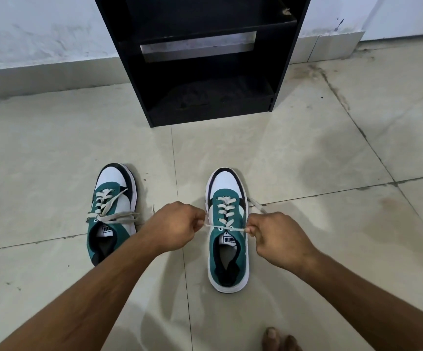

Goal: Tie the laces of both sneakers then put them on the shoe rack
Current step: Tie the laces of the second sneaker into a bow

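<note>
Two teal, white and black sneakers stand on the tiled floor, toes pointing away from me. The left sneaker (pixel 113 211) has its pale laces lying loosely across the tongue. The right sneaker (pixel 227 249) has its lace (pixel 224 227) pulled taut sideways over the top eyelets. My left hand (pixel 176 228) pinches the lace's left end and my right hand (pixel 276 236) pinches its right end, one on each side of the shoe. A black shoe rack (pixel 276 72) stands ahead against the wall, its low shelf holding nothing.
Pale floor tiles (pixel 306 148) with dark grout lines spread all around. A white wall (pixel 40 34) runs behind the rack. My bare toes (pixel 279 339) show at the bottom edge, right of centre.
</note>
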